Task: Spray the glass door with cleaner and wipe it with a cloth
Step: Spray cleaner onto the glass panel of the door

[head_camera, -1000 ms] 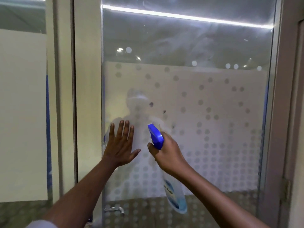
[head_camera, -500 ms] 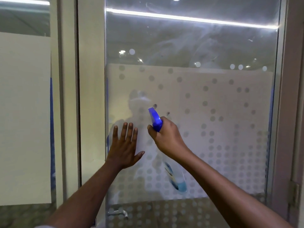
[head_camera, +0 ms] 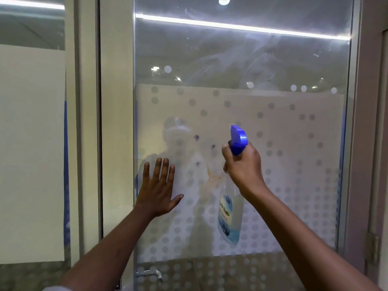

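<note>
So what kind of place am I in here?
Probably an office or commercial building: a framed glass door with dotted frosted film, and a ceiling light strip reflected in it.

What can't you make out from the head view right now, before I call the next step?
- Cloth: none in view; the left hand lies flat on the glass door with nothing visible under it.
- Spray bottle label: too blurred to read.
- Trigger and nozzle: hidden behind the right hand and blue spray head.
- Door handle: near the bottom edge, blurred.
- Door bottom: cut off by the frame.
</note>
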Demonstrator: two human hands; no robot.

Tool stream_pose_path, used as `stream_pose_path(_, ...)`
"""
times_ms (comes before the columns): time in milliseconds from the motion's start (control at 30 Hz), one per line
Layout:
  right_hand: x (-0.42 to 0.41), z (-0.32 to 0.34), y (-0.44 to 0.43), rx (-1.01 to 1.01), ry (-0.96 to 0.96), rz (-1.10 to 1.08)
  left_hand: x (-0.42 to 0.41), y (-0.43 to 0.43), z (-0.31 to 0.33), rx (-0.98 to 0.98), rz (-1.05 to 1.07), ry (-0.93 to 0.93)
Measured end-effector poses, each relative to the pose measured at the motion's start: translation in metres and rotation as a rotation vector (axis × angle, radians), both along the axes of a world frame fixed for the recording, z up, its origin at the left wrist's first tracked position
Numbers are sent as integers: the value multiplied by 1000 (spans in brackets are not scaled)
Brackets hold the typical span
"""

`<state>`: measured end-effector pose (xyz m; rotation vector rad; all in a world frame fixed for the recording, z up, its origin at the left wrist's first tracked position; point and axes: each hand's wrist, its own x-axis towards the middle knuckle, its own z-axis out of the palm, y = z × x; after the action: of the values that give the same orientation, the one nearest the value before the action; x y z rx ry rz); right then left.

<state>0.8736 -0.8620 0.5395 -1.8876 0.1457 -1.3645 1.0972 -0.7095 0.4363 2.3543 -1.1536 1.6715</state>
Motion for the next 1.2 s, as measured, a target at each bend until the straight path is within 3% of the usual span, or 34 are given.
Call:
stream_pose_path(200,-12,-18,-18,135,31,-8,-1,0,0,3,-1,7)
stream_pose_path(500,-19,-66,-40,182,152,-98,-2,1,1,10,-5,30)
stream_pose_path(867,-30,-118,-36,207,309,-50,-9,4,5,57,32,122)
stream_pose_path(1200,-38,-141,-29,219,321,62,-26,6,8,89,94,198)
